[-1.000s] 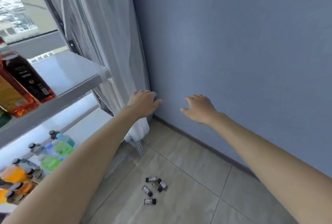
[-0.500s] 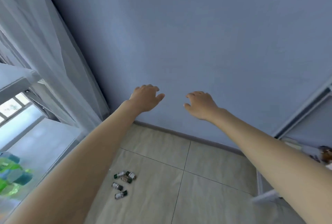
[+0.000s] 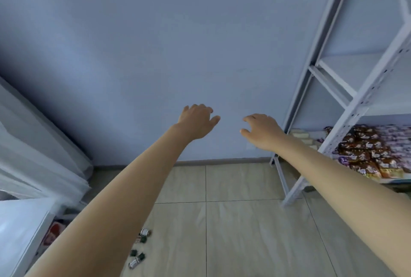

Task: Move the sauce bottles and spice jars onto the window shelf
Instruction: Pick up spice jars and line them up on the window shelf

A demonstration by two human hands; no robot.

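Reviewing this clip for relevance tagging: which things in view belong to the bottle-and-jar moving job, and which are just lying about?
Belongs to the job:
- small spice jars, lying on the floor tiles
- left hand and right hand, both empty, fingers loosely spread

Just lying about:
- snack packets on the white metal rack
- sheer curtain
- blue wall

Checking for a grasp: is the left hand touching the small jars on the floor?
Apart. The head view shows the left hand raised against the wall, small jars far below.
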